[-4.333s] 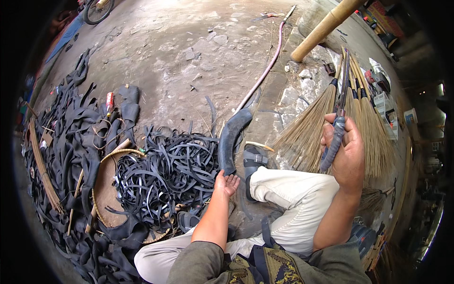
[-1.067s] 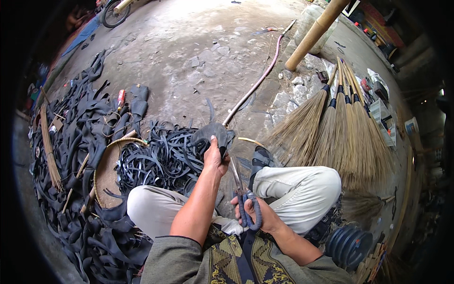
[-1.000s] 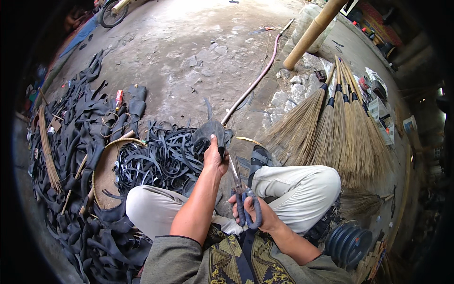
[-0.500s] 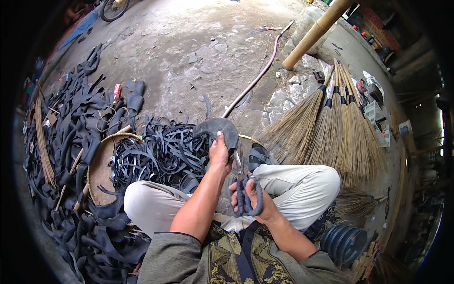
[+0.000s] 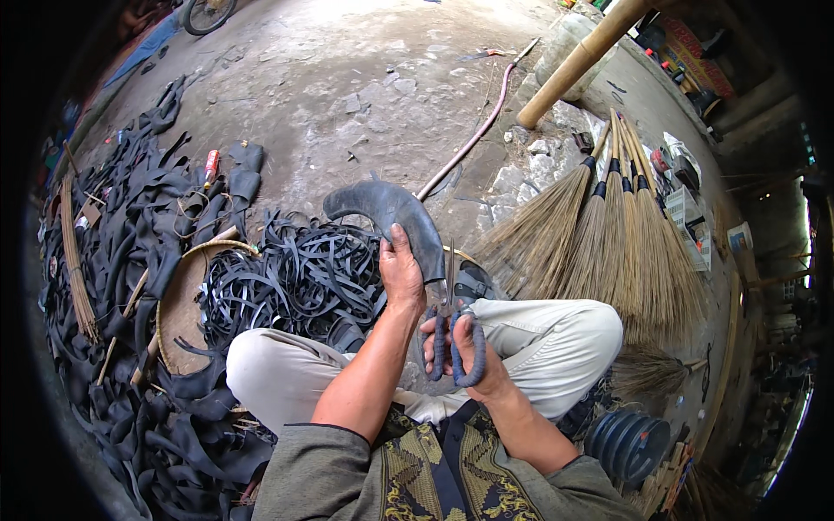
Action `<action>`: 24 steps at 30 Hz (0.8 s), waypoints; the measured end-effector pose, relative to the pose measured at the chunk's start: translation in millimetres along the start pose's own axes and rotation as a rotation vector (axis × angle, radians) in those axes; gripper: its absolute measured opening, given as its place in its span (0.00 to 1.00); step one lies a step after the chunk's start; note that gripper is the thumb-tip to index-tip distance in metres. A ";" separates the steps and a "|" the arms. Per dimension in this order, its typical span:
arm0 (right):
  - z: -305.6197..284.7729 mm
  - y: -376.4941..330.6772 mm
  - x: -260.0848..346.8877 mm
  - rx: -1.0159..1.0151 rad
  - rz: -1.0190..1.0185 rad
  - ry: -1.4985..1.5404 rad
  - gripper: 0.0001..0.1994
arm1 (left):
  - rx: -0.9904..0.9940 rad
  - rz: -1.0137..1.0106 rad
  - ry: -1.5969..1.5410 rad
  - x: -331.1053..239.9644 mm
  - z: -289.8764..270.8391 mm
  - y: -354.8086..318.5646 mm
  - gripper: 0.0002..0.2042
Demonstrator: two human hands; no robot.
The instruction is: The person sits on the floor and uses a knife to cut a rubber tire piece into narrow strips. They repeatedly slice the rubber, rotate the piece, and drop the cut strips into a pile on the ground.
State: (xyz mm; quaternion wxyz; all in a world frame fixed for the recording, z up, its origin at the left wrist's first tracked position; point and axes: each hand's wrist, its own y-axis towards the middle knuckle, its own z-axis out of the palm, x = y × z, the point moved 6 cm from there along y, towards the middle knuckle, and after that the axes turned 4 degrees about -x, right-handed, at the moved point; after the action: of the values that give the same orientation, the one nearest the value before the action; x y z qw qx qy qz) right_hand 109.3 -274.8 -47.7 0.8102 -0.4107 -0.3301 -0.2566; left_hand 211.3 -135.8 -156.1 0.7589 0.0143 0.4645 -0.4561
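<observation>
My left hand (image 5: 401, 273) is closed round a curved piece of black rubber tube (image 5: 382, 207), thumb on top, in front of my crossed legs. The piece arcs away to the upper left. In my right hand (image 5: 483, 365) is a pair of scissors (image 5: 453, 346) with handles wrapped in dark blue cord. Its blades point away from me and stand apart, close to the near end of the rubber. Whether a blade touches the rubber I cannot tell.
A heap of cut black rubber strips (image 5: 291, 278) lies by a round woven tray (image 5: 165, 317). More rubber scraps (image 5: 156, 208) cover the left side. Several straw brooms (image 5: 608, 234) lean at the right, near a bamboo pole (image 5: 582, 62). A black ribbed bucket (image 5: 630, 441) is at lower right.
The rubber piece has swung out and now shows more of its length, reaching further up and left. The scissors have turned more upright and their handles have spread wider.
</observation>
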 end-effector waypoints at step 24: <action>-11.8 -72.3 11.1 -0.012 0.025 -0.289 0.25 | 0.182 -0.300 -0.137 -83.8 56.6 20.1 0.41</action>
State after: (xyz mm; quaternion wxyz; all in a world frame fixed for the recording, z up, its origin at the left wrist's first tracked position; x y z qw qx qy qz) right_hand 70.7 -324.7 -8.8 0.7548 -0.4524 -0.4367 -0.1866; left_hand 251.8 -92.4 -71.9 0.7078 -0.0175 0.3653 -0.6043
